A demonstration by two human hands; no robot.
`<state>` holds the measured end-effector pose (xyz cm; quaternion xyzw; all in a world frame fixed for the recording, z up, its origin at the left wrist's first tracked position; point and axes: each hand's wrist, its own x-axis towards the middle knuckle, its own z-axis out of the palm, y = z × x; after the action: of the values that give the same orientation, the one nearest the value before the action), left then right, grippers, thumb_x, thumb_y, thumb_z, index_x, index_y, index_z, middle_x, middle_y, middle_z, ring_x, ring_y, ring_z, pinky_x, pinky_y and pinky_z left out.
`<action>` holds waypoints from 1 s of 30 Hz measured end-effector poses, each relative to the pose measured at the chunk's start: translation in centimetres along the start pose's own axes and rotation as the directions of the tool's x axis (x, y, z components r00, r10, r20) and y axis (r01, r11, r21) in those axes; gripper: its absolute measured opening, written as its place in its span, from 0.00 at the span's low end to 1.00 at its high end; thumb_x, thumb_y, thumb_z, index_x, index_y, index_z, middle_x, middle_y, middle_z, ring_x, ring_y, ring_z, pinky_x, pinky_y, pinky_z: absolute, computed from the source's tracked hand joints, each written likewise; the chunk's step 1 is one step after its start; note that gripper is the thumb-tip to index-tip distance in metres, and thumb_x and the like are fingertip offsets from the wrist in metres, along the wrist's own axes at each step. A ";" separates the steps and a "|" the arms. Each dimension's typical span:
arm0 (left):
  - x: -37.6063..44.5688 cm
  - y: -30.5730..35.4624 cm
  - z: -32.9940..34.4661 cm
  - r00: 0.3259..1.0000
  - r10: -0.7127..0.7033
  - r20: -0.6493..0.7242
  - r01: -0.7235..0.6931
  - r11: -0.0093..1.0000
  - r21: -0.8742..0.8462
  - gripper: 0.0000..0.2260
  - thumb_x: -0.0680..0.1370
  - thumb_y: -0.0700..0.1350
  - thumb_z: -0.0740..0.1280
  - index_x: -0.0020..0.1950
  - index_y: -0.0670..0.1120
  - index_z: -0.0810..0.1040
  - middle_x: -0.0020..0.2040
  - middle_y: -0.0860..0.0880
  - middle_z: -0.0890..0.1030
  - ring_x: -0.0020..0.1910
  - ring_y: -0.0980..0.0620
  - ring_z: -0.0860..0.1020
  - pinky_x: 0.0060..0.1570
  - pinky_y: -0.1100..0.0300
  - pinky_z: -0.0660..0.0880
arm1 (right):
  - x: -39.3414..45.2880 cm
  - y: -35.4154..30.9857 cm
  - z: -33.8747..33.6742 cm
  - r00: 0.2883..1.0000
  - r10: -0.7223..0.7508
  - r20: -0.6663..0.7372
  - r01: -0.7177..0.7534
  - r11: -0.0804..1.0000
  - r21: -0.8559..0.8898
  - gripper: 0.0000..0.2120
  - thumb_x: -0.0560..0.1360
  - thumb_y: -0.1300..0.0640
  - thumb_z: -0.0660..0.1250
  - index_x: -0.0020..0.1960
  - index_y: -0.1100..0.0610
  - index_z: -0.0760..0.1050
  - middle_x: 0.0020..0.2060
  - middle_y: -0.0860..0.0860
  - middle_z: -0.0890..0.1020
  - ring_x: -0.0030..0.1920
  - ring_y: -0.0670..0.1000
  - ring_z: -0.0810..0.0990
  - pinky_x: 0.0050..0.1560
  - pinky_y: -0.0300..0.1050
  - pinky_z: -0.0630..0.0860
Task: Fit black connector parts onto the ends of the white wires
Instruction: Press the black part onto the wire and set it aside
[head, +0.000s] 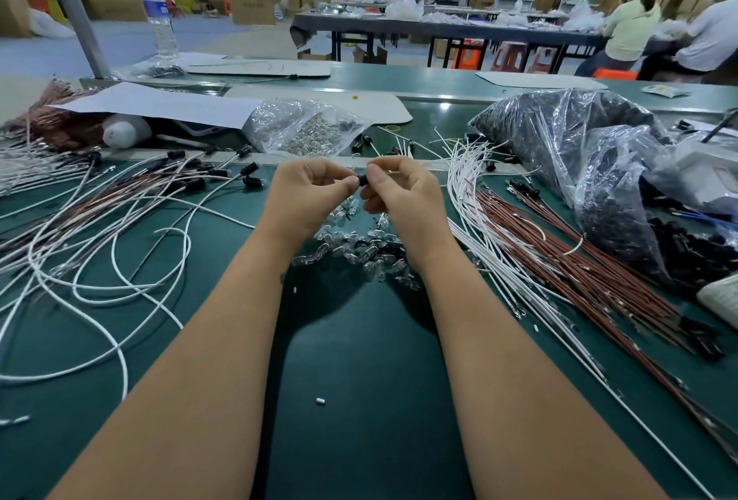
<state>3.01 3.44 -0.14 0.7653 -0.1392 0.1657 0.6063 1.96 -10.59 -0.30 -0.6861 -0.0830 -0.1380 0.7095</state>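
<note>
My left hand [309, 192] and my right hand [399, 190] meet above the green table [359, 360]. Between their fingertips they pinch one small black connector part [362, 180]. Whether a wire is attached to it I cannot tell. Under the hands lies a heap of small clear glass pieces [359, 248]. White wires [467, 176] lie in a fan at the right. More white wires [120, 244] with black connectors [249, 170] on their ends sprawl at the left.
Brown-red wires [579, 260] lie at the right. Behind them stand clear bags of black parts [579, 140]. A bag of clear pieces [303, 128], white paper [159, 104] and a water bottle [159, 16] stand at the back. Two people sit at a far table.
</note>
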 end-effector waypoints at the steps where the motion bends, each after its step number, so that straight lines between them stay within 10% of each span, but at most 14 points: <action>1: 0.0 0.0 0.0 1.000 0.003 0.002 -0.003 1.000 0.000 0.01 0.73 0.38 0.73 0.43 0.43 0.83 0.41 0.33 0.82 0.37 0.48 0.77 0.44 0.50 0.76 | 0.0 0.1 0.1 1.000 -0.008 0.014 0.008 1.000 -0.004 0.01 0.78 0.64 0.66 0.48 0.60 0.76 0.34 0.53 0.81 0.32 0.44 0.79 0.34 0.37 0.76; 11: 0.1 0.5 0.7 0.999 0.012 0.052 -0.012 1.000 -0.009 0.06 0.77 0.37 0.69 0.46 0.47 0.83 0.39 0.51 0.84 0.38 0.58 0.80 0.43 0.66 0.77 | 0.2 0.0 -0.3 0.999 0.008 -0.043 -0.005 0.997 0.071 0.05 0.78 0.67 0.64 0.46 0.60 0.76 0.33 0.53 0.81 0.32 0.46 0.78 0.36 0.38 0.77; 16: -0.1 0.7 0.3 0.995 0.004 0.104 -0.001 0.999 -0.033 0.07 0.78 0.33 0.65 0.54 0.37 0.81 0.24 0.61 0.76 0.23 0.66 0.72 0.28 0.78 0.65 | 0.1 0.0 -0.2 0.999 0.004 -0.047 0.000 0.997 0.074 0.06 0.78 0.67 0.64 0.44 0.59 0.76 0.32 0.51 0.80 0.31 0.46 0.78 0.35 0.39 0.77; 21: -0.2 0.7 0.3 0.995 0.002 0.103 0.005 0.998 -0.060 0.05 0.77 0.36 0.68 0.51 0.41 0.82 0.26 0.52 0.75 0.25 0.58 0.67 0.31 0.69 0.65 | -0.1 -0.1 -0.1 0.998 -0.002 -0.064 0.007 0.997 0.079 0.06 0.77 0.66 0.66 0.44 0.57 0.77 0.32 0.51 0.81 0.31 0.44 0.79 0.36 0.37 0.77; 26: -0.2 0.0 0.6 0.999 0.001 0.053 0.002 0.998 -0.062 0.02 0.75 0.39 0.71 0.46 0.44 0.83 0.27 0.48 0.64 0.24 0.57 0.59 0.25 0.66 0.58 | 0.0 -1.0 -1.0 0.994 -0.077 -0.075 0.061 0.978 -0.199 0.04 0.77 0.59 0.67 0.44 0.55 0.78 0.36 0.53 0.82 0.35 0.49 0.80 0.39 0.44 0.78; 30: 0.0 -0.2 0.6 0.999 -0.038 0.036 0.041 0.995 -0.091 0.07 0.77 0.40 0.69 0.43 0.51 0.82 0.30 0.48 0.66 0.25 0.57 0.62 0.26 0.69 0.61 | 0.8 -2.1 -4.5 0.912 -0.230 -0.339 -0.004 0.823 -0.568 0.09 0.78 0.59 0.60 0.46 0.52 0.78 0.38 0.47 0.81 0.37 0.46 0.76 0.36 0.39 0.71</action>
<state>3.16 2.88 -0.48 0.7419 -0.1419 0.1340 0.6415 1.69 -15.22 1.77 -0.8142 0.0633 -0.3334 0.4710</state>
